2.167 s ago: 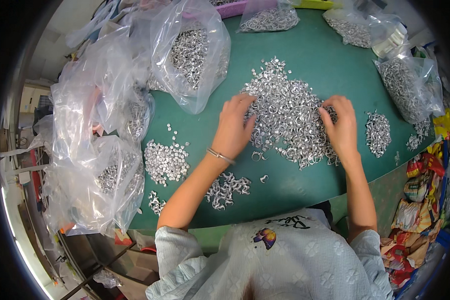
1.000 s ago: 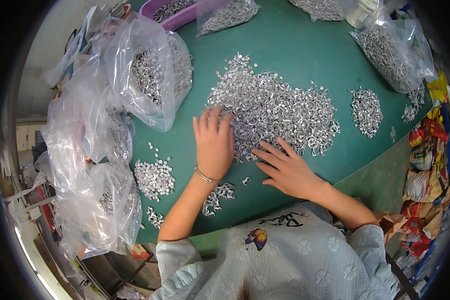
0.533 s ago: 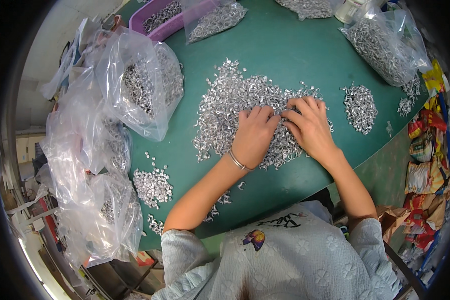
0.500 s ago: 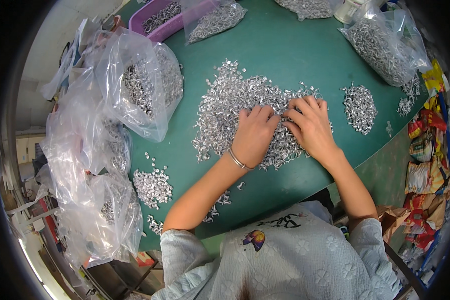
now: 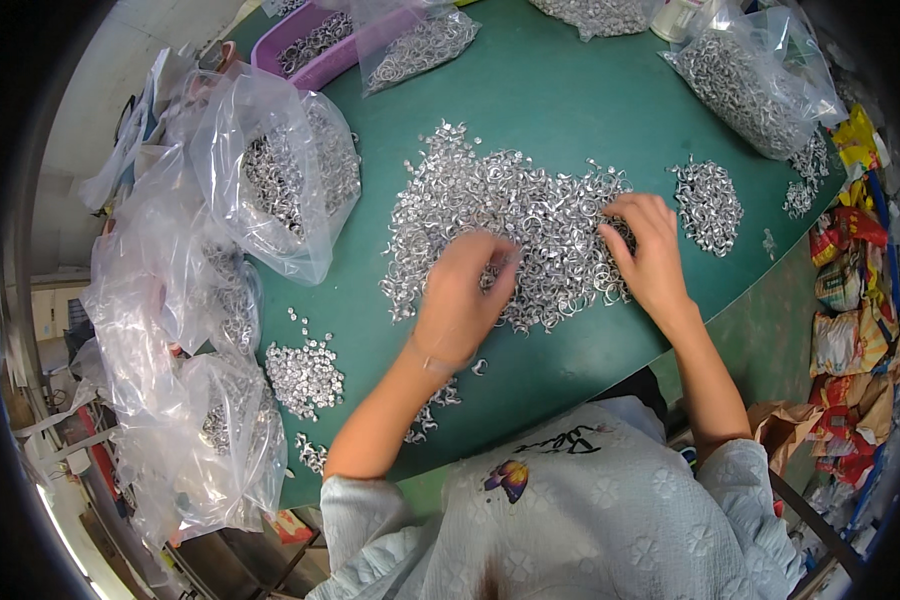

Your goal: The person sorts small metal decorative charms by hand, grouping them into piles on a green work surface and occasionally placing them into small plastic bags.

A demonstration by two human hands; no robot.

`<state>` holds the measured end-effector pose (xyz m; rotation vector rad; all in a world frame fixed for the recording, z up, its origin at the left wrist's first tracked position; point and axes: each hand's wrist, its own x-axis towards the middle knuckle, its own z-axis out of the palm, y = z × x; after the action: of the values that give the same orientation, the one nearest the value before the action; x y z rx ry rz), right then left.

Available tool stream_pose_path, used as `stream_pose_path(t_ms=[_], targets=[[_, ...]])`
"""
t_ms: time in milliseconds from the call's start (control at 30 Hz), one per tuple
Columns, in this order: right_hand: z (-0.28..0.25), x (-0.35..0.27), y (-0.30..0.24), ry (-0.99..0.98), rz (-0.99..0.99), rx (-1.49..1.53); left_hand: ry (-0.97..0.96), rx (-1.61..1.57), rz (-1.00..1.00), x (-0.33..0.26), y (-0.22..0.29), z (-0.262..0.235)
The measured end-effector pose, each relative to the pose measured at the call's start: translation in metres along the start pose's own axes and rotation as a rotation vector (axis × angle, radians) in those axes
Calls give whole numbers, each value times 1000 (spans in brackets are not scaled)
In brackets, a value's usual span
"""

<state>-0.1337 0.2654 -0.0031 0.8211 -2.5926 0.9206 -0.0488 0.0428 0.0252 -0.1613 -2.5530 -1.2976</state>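
A broad heap of small silvery curved metal pieces (image 5: 530, 215) lies in the middle of the green table. Over its near left edge is my left hand (image 5: 460, 290), smeared by motion, with thumb and fingers bent toward each other; whether it holds a piece I cannot make out. My right hand (image 5: 653, 250) rests at the heap's right edge, its fingers curved and the thumb apart from them, with no piece visible in it. A smaller pile of metal pieces (image 5: 708, 207) lies just beyond the right hand. Left of my left forearm is a pile of small roundish pieces (image 5: 305, 378).
Clear plastic bags (image 5: 210, 300) of metal parts crowd the table's left side. A purple basket (image 5: 335, 62) stands at the far left. Another filled bag (image 5: 745, 95) sits far right, and colourful packages (image 5: 845, 330) lie beyond the right edge of the green table (image 5: 570, 360).
My left hand has drawn back toward me and to the left, away from the heap's middle. My right hand has shifted right, to the heap's edge, so the hands are farther apart.
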Motion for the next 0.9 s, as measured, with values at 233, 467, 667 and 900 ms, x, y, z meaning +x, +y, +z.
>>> stream_pose_path(t_ms=[233,467,667,900], targets=[[2,-31,-26,-103,-66,52,-200,320,-15,-116,9,6],[-8,-45,-13,-34,65,-9,-114,580,-119,-148,7,-9],[2,-55,-30,-40,-59,-38,-122,429,-71,-106,21,13],[5,-57,-32,-117,-131,36,-144,417,224,-26,0,51]])
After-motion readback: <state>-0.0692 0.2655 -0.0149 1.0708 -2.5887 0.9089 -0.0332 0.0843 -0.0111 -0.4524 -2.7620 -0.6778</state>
